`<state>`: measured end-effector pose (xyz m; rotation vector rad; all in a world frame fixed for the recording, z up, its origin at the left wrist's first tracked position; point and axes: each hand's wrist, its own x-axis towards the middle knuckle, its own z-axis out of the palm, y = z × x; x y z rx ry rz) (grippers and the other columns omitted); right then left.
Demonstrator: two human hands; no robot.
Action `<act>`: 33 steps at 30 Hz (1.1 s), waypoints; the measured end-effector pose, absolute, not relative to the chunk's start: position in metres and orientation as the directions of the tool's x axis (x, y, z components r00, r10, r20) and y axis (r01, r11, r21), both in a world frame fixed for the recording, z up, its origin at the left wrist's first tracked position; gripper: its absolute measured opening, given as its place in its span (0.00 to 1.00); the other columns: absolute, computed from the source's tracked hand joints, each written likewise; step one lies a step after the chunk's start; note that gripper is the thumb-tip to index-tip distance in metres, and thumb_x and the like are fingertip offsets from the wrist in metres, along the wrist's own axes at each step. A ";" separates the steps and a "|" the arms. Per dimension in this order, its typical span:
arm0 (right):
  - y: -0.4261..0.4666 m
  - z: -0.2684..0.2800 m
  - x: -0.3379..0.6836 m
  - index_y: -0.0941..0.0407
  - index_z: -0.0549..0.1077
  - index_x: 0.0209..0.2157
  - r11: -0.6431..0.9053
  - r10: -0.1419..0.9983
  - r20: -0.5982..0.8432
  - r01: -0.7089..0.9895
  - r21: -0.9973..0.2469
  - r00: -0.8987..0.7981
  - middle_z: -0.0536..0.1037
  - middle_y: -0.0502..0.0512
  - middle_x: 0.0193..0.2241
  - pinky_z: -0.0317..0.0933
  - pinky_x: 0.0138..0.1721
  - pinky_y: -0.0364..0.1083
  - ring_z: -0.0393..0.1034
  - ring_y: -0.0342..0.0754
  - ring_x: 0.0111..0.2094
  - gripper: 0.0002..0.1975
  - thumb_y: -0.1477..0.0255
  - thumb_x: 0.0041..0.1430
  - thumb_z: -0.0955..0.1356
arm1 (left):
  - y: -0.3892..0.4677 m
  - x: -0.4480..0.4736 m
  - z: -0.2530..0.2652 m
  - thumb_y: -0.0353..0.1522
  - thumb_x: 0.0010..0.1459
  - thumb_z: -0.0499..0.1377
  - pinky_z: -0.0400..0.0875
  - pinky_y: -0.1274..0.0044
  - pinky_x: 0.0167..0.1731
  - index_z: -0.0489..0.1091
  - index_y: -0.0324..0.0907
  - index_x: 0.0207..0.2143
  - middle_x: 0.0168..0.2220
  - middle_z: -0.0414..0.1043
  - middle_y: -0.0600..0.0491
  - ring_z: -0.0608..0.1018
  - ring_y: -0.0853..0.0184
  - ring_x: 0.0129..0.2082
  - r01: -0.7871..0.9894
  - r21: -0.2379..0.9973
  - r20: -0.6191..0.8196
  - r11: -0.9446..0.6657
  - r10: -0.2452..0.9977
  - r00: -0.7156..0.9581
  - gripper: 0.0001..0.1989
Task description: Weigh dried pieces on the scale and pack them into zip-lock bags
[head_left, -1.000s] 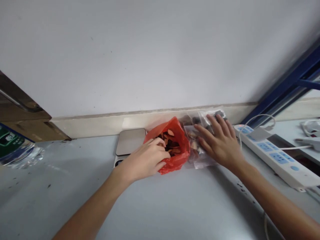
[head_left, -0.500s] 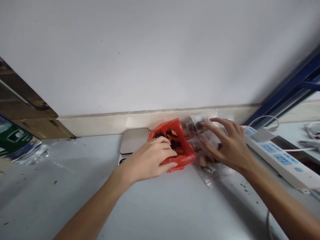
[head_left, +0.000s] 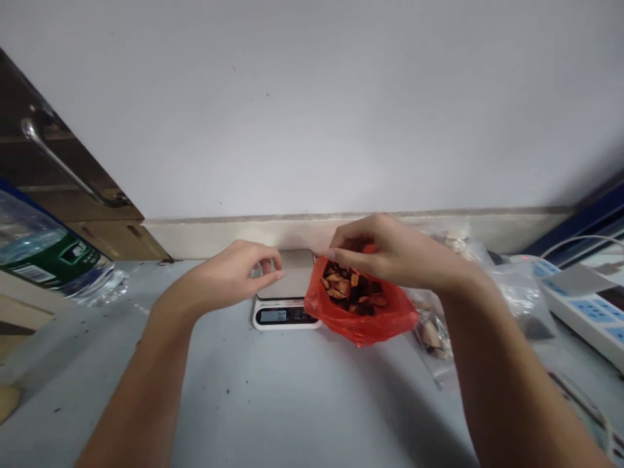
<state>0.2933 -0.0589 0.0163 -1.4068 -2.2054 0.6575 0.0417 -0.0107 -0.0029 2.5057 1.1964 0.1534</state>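
A red plastic bag [head_left: 363, 328] stands open on the table, with brown-orange dried pieces [head_left: 344, 289] inside. My right hand [head_left: 385, 250] reaches over the bag from the right; its thumb and fingers pinch the rim at the back left. Left of the bag lies a white digital scale [head_left: 287, 323] with a metal plate; its display seems to read 0.0. Over the plate's left side hovers my left hand [head_left: 238, 276], fingers loosely curled, thumb and fingertips slightly apart and nothing visible between them.
Clear plastic bags [head_left: 433, 338] with dried pieces lie right of the red bag. Beyond them is a white power strip [head_left: 592, 312] with blue sockets and cables. At left, a clear bottle [head_left: 49, 253] with a green label lies near a wooden cabinet [head_left: 73, 188]. A wall [head_left: 312, 130] rises behind.
My left hand has come out of the red bag and moved left over the scale. My right hand has left the clear bags and taken the red bag's rim. The view has shifted.
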 end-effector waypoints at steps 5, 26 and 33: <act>-0.048 0.001 0.277 0.55 0.77 0.29 0.373 0.905 0.048 0.732 -0.571 -0.424 0.81 0.52 0.27 0.63 0.31 0.45 0.72 0.46 0.28 0.08 0.72 0.58 0.65 | -0.007 0.022 -0.007 0.44 0.65 0.52 0.72 0.74 0.39 0.74 0.49 0.48 0.47 0.79 0.50 0.80 0.61 0.42 0.842 0.322 -0.292 -0.433 0.801 0.523 0.17; -0.051 -0.010 0.302 0.50 0.73 0.20 0.382 0.908 0.017 0.812 -0.441 -0.418 0.77 0.52 0.19 0.58 0.19 0.48 0.65 0.48 0.18 0.15 0.62 0.60 0.67 | -0.010 0.017 -0.002 0.46 0.65 0.54 0.72 0.75 0.36 0.68 0.53 0.61 0.53 0.76 0.48 0.81 0.59 0.43 0.869 0.267 -0.371 -0.416 0.788 0.491 0.24; -0.058 0.002 0.310 0.52 0.68 0.19 0.281 0.960 0.099 0.877 -0.389 -0.264 0.73 0.50 0.17 0.57 0.22 0.46 0.64 0.45 0.20 0.14 0.63 0.56 0.67 | -0.005 0.021 -0.007 0.41 0.65 0.53 0.72 0.74 0.37 0.72 0.47 0.55 0.50 0.78 0.47 0.80 0.58 0.45 0.809 0.339 -0.244 -0.480 0.786 0.568 0.20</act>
